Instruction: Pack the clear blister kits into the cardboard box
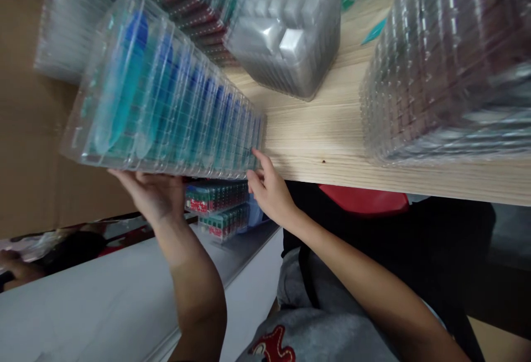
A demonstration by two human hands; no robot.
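A long row of clear plastic packs tilts at the upper left, off the near edge of the wooden table. Inside each pack lies a long teal item with a dark blue end; its exact kind is unclear. From below, my left hand supports the row, palm up, its fingers partly hidden under the packs. My right hand is at the row's lower right end, index finger and thumb against the last packs. Behind the row stands a stack of clear plastic trays with white blocks showing.
The wooden table bears a big stack of clear trays on the right and reddish packs at the back. Cardboard stands left. Lower down are packs with red and green contents. Another person's arm shows far left.
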